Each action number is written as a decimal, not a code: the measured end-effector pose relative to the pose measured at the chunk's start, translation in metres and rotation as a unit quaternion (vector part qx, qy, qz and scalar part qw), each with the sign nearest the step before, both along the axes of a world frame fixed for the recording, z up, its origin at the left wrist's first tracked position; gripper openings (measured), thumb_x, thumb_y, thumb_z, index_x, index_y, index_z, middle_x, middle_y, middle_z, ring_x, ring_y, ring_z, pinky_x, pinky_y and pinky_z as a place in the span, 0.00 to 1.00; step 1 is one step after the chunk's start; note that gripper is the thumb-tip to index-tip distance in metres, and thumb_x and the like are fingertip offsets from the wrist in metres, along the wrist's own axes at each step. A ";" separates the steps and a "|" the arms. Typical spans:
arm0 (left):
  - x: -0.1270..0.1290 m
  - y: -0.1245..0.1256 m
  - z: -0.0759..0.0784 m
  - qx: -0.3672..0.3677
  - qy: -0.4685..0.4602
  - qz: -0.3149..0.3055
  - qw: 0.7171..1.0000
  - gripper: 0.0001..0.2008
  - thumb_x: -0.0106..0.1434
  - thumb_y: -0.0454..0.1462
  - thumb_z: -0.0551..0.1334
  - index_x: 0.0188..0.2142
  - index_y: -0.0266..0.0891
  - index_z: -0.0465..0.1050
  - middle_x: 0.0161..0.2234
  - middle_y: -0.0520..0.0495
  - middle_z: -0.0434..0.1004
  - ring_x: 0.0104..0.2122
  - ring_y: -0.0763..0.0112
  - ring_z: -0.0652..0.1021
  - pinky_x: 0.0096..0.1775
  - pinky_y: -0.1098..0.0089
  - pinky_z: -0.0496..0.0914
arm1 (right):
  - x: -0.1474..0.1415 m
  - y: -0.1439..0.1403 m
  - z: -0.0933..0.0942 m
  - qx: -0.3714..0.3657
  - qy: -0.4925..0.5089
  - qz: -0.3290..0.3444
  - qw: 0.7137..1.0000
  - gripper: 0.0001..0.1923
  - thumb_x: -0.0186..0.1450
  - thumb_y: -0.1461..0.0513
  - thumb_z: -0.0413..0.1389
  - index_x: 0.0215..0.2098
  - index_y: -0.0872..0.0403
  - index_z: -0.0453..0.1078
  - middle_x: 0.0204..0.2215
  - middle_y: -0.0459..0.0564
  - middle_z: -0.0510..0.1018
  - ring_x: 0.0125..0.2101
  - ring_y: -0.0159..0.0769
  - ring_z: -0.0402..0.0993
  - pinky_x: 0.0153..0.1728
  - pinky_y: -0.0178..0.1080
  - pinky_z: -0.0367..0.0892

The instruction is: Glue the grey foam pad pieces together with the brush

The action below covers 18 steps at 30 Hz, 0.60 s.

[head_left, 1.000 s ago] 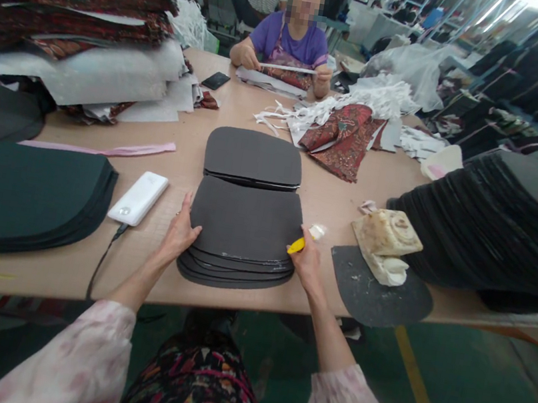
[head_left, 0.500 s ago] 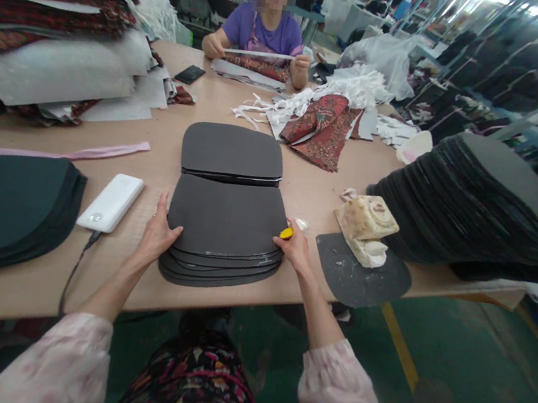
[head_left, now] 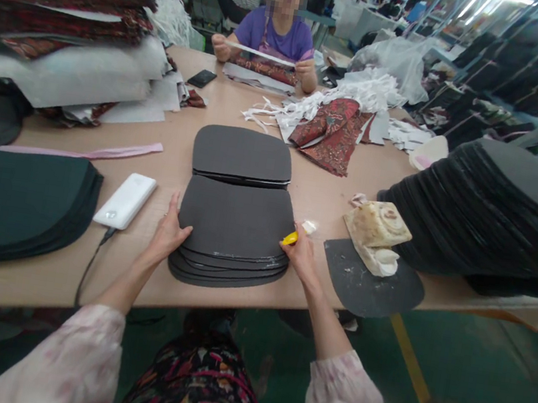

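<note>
A stack of dark grey rounded panels [head_left: 236,220] lies in front of me, its layers fanned toward the table's near edge. My left hand [head_left: 170,234] rests along the stack's left side, thumb at the top panel's edge and fingers stretched out. On the opposite side, my right hand [head_left: 302,252] has its thumb at the panel's right edge. Tucked in that hand is a small yellow-handled tool [head_left: 290,238] with a whitish end; its exact kind is unclear. Just beyond lies a second group of grey panels [head_left: 243,152].
At left are dark green pieces [head_left: 15,207], a white power bank [head_left: 126,200] with a cable and a pink strip [head_left: 125,152]. A stained yellowish block [head_left: 381,223] sits on a grey panel at right, near a tall leaning panel stack [head_left: 470,211]. A co-worker [head_left: 276,34] sits opposite.
The whole view has shifted slightly, so things appear further right. More of the yellow-handled tool shows in my right hand. Both hands stay at the stack's sides.
</note>
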State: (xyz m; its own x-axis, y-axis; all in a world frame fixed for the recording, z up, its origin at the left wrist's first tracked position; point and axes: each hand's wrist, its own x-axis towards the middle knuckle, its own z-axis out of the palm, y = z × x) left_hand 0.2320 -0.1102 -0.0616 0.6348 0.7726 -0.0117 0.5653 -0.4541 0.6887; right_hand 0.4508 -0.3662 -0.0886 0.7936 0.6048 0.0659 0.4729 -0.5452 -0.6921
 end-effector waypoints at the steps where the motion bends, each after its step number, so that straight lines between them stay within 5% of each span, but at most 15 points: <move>1: -0.001 -0.001 -0.001 -0.004 -0.016 -0.007 1.000 0.48 0.50 0.33 0.63 0.64 0.36 0.34 0.54 0.34 0.65 0.52 0.53 0.69 0.51 0.57 0.65 | -0.001 -0.001 0.000 -0.015 -0.028 0.002 0.999 0.31 0.55 0.61 0.55 0.57 0.55 0.58 0.34 0.52 0.74 0.32 0.39 0.69 0.34 0.40 0.64; 6: -0.006 -0.006 -0.001 -0.014 -0.056 -0.023 0.998 0.47 0.50 0.29 0.60 0.64 0.35 0.33 0.55 0.35 0.63 0.52 0.56 0.69 0.52 0.58 0.64 | -0.011 -0.001 0.000 -0.071 -0.197 0.002 0.978 0.24 0.57 0.56 0.56 0.51 0.54 0.65 0.39 0.60 0.71 0.43 0.51 0.64 0.42 0.51 0.59; 11: -0.010 -0.007 0.000 -0.025 -0.059 -0.023 0.998 0.47 0.51 0.29 0.60 0.64 0.36 0.32 0.52 0.35 0.67 0.49 0.55 0.71 0.50 0.57 0.66 | -0.027 0.008 -0.010 -0.020 -0.131 0.097 0.986 0.20 0.62 0.55 0.48 0.48 0.55 0.67 0.35 0.55 0.71 0.36 0.44 0.67 0.38 0.46 0.64; 18: -0.013 -0.001 -0.009 -0.044 -0.067 -0.016 0.997 0.48 0.51 0.29 0.61 0.64 0.37 0.32 0.52 0.36 0.66 0.49 0.56 0.71 0.50 0.59 0.66 | -0.025 0.008 -0.014 -0.009 -0.088 0.102 0.991 0.20 0.60 0.53 0.49 0.46 0.54 0.68 0.35 0.54 0.73 0.36 0.44 0.70 0.37 0.48 0.66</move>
